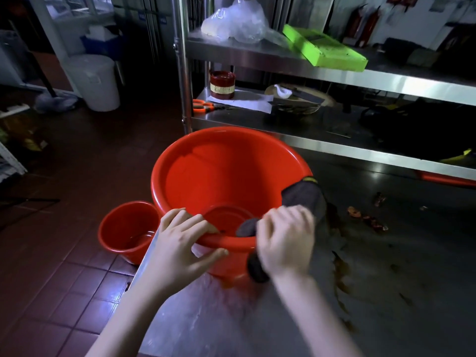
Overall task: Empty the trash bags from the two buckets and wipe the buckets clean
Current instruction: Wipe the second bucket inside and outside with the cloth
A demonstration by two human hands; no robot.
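A large red bucket (221, 173) stands on a steel table, with no bag inside. My left hand (180, 243) grips its near rim, fingers inside and thumb outside. My right hand (286, 240) is closed on a dark grey cloth (304, 197) that drapes over the bucket's right rim and down its outer wall. A smaller red bucket (126, 228) stands on the tiled floor to the left of the table, with a little water in its bottom.
The steel table (386, 292) carries brown stains and food scraps to the right. Behind it a steel rack (334, 73) holds a green board (324, 48), a clear plastic bag (237, 21), a red tin (222, 85) and orange scissors (203, 105). A white bin (95, 81) stands far left.
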